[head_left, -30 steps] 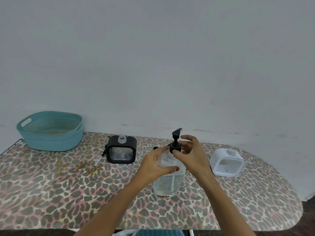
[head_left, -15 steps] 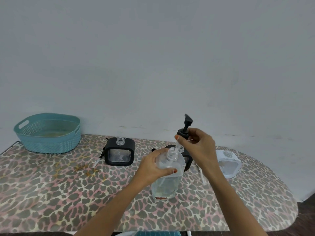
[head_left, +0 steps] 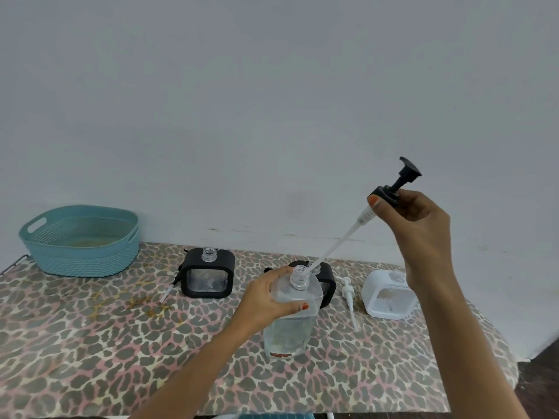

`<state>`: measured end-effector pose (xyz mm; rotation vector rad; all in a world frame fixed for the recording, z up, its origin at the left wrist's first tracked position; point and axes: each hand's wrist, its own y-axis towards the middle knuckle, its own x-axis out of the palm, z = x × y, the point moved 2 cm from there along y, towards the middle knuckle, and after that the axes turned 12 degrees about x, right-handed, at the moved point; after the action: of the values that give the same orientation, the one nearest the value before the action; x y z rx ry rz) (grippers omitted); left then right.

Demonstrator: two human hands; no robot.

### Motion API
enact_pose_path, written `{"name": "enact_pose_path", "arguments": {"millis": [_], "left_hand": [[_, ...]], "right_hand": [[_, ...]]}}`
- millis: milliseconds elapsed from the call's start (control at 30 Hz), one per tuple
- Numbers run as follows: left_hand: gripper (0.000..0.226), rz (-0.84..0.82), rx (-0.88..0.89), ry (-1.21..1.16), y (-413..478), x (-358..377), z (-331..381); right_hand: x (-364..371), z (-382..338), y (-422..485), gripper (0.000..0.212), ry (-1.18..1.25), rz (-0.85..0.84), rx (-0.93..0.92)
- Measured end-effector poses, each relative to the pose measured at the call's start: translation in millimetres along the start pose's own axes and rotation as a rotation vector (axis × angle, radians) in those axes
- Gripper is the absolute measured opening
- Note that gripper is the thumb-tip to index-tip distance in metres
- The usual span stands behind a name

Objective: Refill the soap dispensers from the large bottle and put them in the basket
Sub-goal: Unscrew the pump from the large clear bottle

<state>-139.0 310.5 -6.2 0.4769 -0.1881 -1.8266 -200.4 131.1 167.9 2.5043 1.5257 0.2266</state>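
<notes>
Gripping the bottle round its shoulder, our left hand curls fingers and thumb about the clear plastic. We judge this is to keep it upright and steady on the table. Our right hand, raised up and to the right, pinches the pump by its black collar between thumb and fingertips. The pump is tilted, so its tube slants down to the left, with the lower end at the bottle's open neck. We cannot tell whether the tip is inside. The height and slant look chosen to draw the long tube clear of the narrow neck.

The bottle stands near the middle of the table, partly full of clear liquid. Three dispensers stand beyond it with necks uncapped, presumably ready for pouring. The black dispenser is to the left, and the second black dispenser is just behind the bottle and partly hidden. The white dispenser is to the right. A white pump lies between those last two, and a loose black pump lies beside the left one. The basket sits far left, well apart, with no dispenser in it, so we judge no refilling is done yet.
</notes>
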Motion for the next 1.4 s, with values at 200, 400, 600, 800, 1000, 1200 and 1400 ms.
{"name": "enact_pose_path", "arguments": {"millis": [200, 400, 600, 800, 1000, 1200, 1400], "left_hand": [[0.063, -0.007, 0.000, -0.004, -1, 0, 1], [0.064, -0.001, 0.004, -0.010, -2, 0, 5], [0.062, 0.009, 0.018, 0.008, -1, 0, 4], [0.062, 0.012, 0.007, 0.007, -2, 1, 4], [0.072, 0.003, -0.020, 0.036, -4, 1, 12], [0.073, 0.019, -0.025, 0.037, -7, 4, 18], [0.072, 0.033, -0.023, 0.067, -5, 5, 15]], "right_hand": [[-17, 2, 4, 0.020, 0.081, 0.064, 0.029], [-26, -2, 2, 0.014, 0.113, 0.111, -0.006], [-32, 2, 2, 0.020, 0.120, 0.127, 0.021], [-37, 6, 1, 0.020, 0.102, 0.142, 0.018], [-84, 37, -1, 0.017, 0.296, 0.266, 0.150], [-152, 152, -13, 0.017, 0.053, 0.526, 0.575], [-156, 231, -29, 0.036, -0.238, 0.524, 0.738]]}}
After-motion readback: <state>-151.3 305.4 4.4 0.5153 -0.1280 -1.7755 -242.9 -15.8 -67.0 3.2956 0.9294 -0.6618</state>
